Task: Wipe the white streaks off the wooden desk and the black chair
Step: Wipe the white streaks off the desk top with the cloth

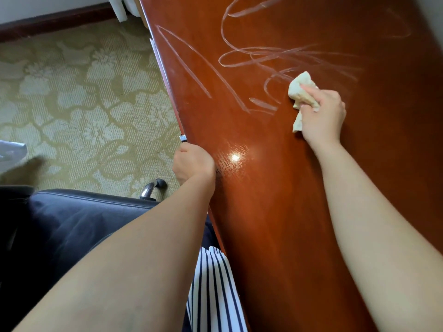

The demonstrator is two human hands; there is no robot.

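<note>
desk: glossy reddish wooden desk [287, 188] running up the picture, with a bright glare spot near its left edge
streaks: white streaks [251, 56] looping and slashing across the far half of the top
right hand: right hand [323, 113] on the top, fingers curled round a crumpled cream cloth [302, 92] pressed at the near end of the streaks
left hand: left hand [193, 161] gripping the desk's left edge
chair: black chair [72, 219] beside that edge, under the left forearm
floor: patterned beige carpet [79, 92]

Olive carpet [79, 92] with pale floral pattern, dark wooden baseboard [55, 21], white wall [48, 6] above, soft even light
</note>
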